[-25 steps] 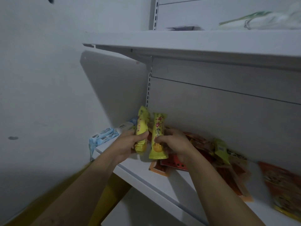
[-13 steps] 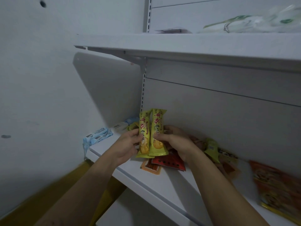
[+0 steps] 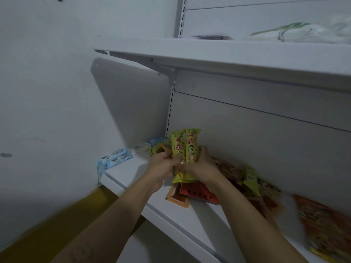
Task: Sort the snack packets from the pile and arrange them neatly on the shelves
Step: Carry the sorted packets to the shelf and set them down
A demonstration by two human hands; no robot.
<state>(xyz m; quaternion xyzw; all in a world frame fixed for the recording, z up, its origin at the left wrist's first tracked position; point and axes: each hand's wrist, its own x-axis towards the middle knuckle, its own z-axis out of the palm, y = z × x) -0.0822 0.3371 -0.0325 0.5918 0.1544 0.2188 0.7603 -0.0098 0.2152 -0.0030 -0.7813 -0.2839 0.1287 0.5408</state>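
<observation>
Two yellow snack packets [image 3: 185, 147] with red lettering stand upright and pressed side by side above the white lower shelf [image 3: 133, 177]. My left hand [image 3: 162, 165] grips them from the left and my right hand [image 3: 201, 166] grips them from the right, fingers curled round their lower halves. Under my hands lie a red packet [image 3: 199, 193] and an orange packet [image 3: 177, 198]. A pile of orange, brown and green packets [image 3: 247, 179] spreads along the shelf's back to the right.
Pale blue packets [image 3: 114, 158] lie at the shelf's left end, with white and green packets [image 3: 150, 147] behind them. An upper shelf [image 3: 228, 54] overhangs, carrying a plastic bag [image 3: 303, 33]. A large orange packet [image 3: 326, 224] lies at far right. A wall stands on the left.
The two yellow packets, held apart one second ago, have been brought together and now overlap. Both hands have closed in around them.
</observation>
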